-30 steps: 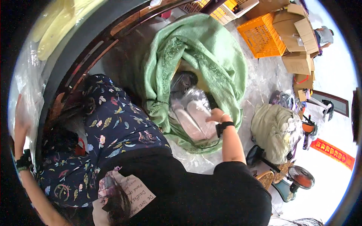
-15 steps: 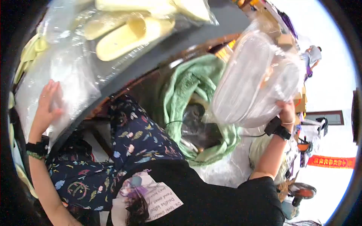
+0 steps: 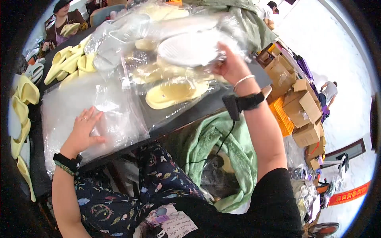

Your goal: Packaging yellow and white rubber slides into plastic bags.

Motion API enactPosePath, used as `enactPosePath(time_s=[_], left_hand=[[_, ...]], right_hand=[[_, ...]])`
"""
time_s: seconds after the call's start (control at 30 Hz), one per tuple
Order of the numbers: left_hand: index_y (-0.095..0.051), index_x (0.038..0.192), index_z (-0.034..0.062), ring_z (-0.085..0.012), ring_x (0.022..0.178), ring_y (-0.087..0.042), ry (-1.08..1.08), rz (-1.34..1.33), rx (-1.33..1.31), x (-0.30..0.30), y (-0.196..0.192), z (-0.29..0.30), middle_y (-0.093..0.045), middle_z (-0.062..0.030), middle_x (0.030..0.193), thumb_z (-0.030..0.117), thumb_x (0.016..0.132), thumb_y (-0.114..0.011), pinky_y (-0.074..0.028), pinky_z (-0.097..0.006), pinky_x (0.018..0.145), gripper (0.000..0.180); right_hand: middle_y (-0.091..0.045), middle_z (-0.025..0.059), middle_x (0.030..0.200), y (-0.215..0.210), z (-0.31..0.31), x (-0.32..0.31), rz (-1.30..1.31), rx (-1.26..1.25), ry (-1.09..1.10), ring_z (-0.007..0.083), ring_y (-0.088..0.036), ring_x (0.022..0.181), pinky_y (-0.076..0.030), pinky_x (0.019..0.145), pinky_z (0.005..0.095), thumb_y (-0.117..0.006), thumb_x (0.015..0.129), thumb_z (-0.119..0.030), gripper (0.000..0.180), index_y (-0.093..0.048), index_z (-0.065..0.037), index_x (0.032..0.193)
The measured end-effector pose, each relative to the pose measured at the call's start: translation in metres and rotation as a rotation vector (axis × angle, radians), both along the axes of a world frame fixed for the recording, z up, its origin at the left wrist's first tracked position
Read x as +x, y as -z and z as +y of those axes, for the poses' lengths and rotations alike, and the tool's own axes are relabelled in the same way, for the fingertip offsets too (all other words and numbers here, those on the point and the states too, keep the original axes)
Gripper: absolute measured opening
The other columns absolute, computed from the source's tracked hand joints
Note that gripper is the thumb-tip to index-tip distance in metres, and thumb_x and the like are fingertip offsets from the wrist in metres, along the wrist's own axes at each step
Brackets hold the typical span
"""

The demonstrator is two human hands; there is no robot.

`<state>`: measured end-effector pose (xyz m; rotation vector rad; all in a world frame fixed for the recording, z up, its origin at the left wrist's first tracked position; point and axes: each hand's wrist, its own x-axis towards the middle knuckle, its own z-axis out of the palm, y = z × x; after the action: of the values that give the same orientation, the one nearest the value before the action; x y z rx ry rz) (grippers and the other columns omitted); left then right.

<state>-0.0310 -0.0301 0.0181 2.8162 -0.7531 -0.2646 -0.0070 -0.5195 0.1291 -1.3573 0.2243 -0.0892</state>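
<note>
My left hand (image 3: 84, 133) lies on a stack of clear plastic bags (image 3: 63, 107) at the table's near left, fingers spread. Over the table, my right hand (image 3: 233, 67) grips a clear plastic bag of pale grey-white slippers (image 3: 186, 47), its far end blurred by motion. Below and beyond that bag are yellow slippers (image 3: 174, 95) in clear plastic. More bagged grey slippers (image 3: 109, 53) lie left of it. Loose yellow slippers (image 3: 65, 63) sit beyond the bag stack, and others (image 3: 20, 121) line the left side.
A green sack (image 3: 244, 158) stands open beside my legs, with dark plastic inside. Cardboard boxes (image 3: 303, 103) and an orange crate (image 3: 282, 119) are at the right. Across the table a person (image 3: 63, 23) holds a yellow slipper. Another person (image 3: 328, 93) is farther off.
My right hand has carried the bagged slippers from above the green sack leftward and over the table. My left hand stays on the bag stack. The view has shifted, showing more of the table.
</note>
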Motion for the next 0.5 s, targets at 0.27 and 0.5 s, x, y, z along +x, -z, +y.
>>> enactPosePath(time_s=[0.27, 0.5], left_hand=[[-0.039, 0.146, 0.0145, -0.0427, 0.142, -0.022, 0.049, 0.016, 0.043, 0.003, 0.002, -0.013, -0.027, -0.0199, 0.154, 0.064, 0.071, -0.067, -0.016, -0.052, 0.115, 0.094], [-0.037, 0.146, 0.0105, -0.0381, 0.143, -0.021, 0.120, -0.067, 0.078, 0.014, 0.010, 0.001, -0.027, -0.0181, 0.155, 0.067, 0.074, -0.062, -0.016, -0.048, 0.116, 0.095]], right_hand=[[-0.062, 0.0189, 0.111, 0.005, -0.024, -0.070, -0.061, 0.010, -0.044, 0.0304, -0.067, 0.092, -0.055, 0.086, 0.0412, -0.052, 0.098, -0.032, 0.042, -0.052, 0.002, 0.121], [-0.066, 0.0096, 0.088, 0.169, -0.126, -0.189, 0.095, -0.061, -0.031, 0.0189, -0.064, 0.081, -0.051, 0.074, 0.0299, -0.047, 0.097, -0.022, 0.026, -0.062, -0.002, 0.096]])
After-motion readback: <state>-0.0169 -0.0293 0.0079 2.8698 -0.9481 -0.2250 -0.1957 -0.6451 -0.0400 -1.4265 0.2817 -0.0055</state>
